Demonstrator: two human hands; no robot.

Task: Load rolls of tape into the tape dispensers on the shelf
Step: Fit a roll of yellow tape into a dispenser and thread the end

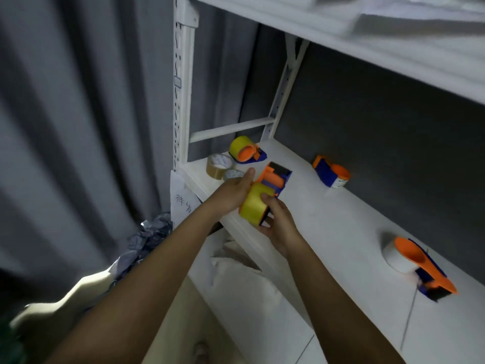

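1. While both hands are working over the white metal shelf (328, 227) front edge, I'm holding the orange-and-blue plastic tape dispenser (274, 177) with a yellow tape roll (256, 204) on it.
2. Left hand (232, 191) is wrapping round the yellow roll's left side, thumb reaching up toward the dispenser.
3. Right hand (279, 227) is gripping the roll from below, thumb pressing on its face.
4. Loose brown tape roll (219, 165) is sitting at the shelf's left end.
5. Three other loaded dispensers are lying on the shelf: yellow-roll one (246, 149), far one (331, 173), white-roll one (417, 264).
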